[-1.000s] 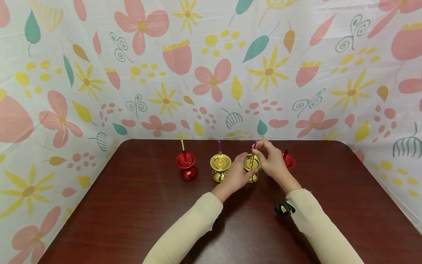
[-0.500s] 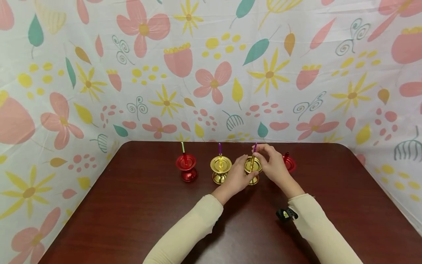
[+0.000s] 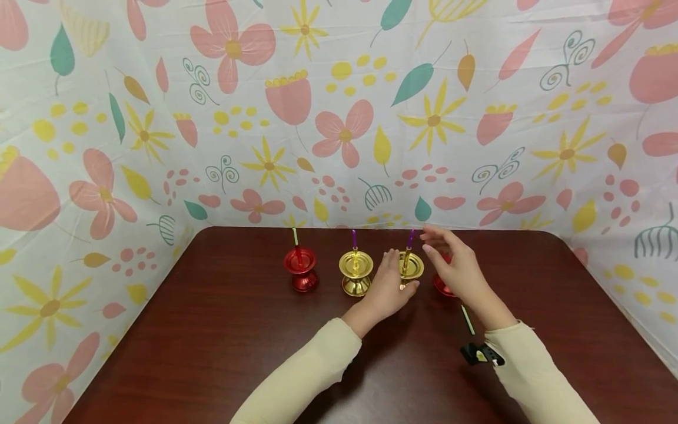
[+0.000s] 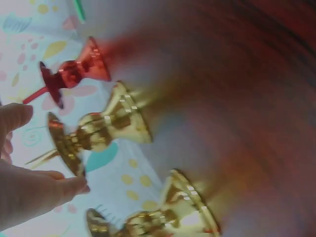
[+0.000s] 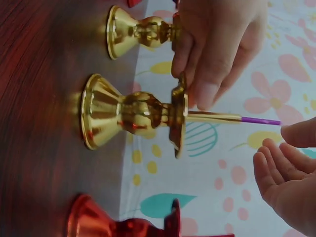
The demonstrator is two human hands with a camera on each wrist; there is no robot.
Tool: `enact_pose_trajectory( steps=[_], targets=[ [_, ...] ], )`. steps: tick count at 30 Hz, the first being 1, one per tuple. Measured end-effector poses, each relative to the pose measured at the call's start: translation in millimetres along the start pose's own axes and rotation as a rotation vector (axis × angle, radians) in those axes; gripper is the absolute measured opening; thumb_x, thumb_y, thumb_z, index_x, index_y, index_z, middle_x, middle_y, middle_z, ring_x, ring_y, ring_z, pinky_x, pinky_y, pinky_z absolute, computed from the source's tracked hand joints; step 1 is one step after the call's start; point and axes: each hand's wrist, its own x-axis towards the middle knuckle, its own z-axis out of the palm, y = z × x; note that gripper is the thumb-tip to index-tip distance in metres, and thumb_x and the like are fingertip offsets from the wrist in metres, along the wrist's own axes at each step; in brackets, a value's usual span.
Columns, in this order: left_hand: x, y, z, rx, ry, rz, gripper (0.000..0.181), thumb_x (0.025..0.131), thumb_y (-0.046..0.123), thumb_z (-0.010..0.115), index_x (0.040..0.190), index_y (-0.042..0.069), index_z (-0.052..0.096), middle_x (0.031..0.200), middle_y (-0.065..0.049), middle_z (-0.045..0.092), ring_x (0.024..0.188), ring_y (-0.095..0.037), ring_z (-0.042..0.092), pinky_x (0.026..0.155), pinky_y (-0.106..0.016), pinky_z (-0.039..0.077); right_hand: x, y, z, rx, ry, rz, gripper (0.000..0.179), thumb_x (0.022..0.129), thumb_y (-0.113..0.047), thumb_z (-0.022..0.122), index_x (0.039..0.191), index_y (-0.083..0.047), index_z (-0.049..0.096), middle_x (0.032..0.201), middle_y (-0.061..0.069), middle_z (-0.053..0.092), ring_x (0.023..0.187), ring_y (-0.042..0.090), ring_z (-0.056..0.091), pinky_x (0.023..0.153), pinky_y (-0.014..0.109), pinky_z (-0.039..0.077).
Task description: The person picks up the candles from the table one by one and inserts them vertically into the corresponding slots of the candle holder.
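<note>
Head view shows four small candle holders in a row toward the far side of the dark wooden desk [image 3: 222,353]: a red holder [image 3: 300,270] at the left, a gold holder [image 3: 356,272] next, a second gold holder [image 3: 411,268] just right of it, and another red holder [image 3: 442,284] mostly hidden behind the right hand [image 3: 457,264]. The second gold holder stands upright on its base, and the thin purple-tipped stick [image 3: 409,247] set in its middle points straight up, its long axis vertical, leaning a little to the right at the tip. The left hand [image 3: 389,285] rests against the near left rim of this holder's dish, fingers lightly bent with their tips on the rim; in the right wrist view those fingers [image 5: 207,74] press on the edge of the dish without closing round it. The right hand hovers just right of the stick, its grip open, fingers spread and relaxed, fingertips near the purple tip but apart from it and holding nothing. A thin pale green stick [image 3: 467,320] lies flat on the desk by the right wrist, running near to far. Flower-patterned cloth [image 3: 159,118] hangs behind and to both sides.
</note>
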Motion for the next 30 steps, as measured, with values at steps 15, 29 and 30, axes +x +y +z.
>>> enact_pose_trajectory(
  steps=[15,29,30],
  targets=[
    [-27.3,40.4,-28.8,0.180,-0.036,0.027,0.062,0.093,0.030,0.064,0.141,-0.004,0.041,0.141,-0.016,0.047,0.128,-0.024,0.048,0.105,-0.032,0.040,-27.4,1.6,-37.1,-0.094,-0.142,0.066,0.020,0.094,-0.013,0.063,0.114,-0.011,0.066,0.104,0.005,0.068,0.075,0.009,0.058,0.066,0.015,0.046],
    [-17.2,43.6,0.6,0.006,0.189,0.155,0.036,0.094,0.022,0.063,0.127,0.006,0.060,0.115,-0.004,0.064,0.105,-0.011,0.060,0.087,-0.020,0.049,-49.1,18.6,-62.1,-0.125,-0.125,0.107,0.017,0.092,-0.010,0.065,0.108,-0.006,0.069,0.091,0.009,0.071,0.072,0.004,0.059,0.057,0.018,0.047],
    [-15.8,43.0,4.7,-0.005,0.202,0.159,0.036,0.095,0.021,0.063,0.127,0.006,0.060,0.115,-0.004,0.063,0.105,-0.012,0.060,0.087,-0.020,0.048,-50.1,19.4,-63.2,-0.126,-0.124,0.114,0.016,0.092,-0.011,0.065,0.107,-0.006,0.069,0.089,0.008,0.071,0.072,0.004,0.059,0.057,0.017,0.047]
  ],
)
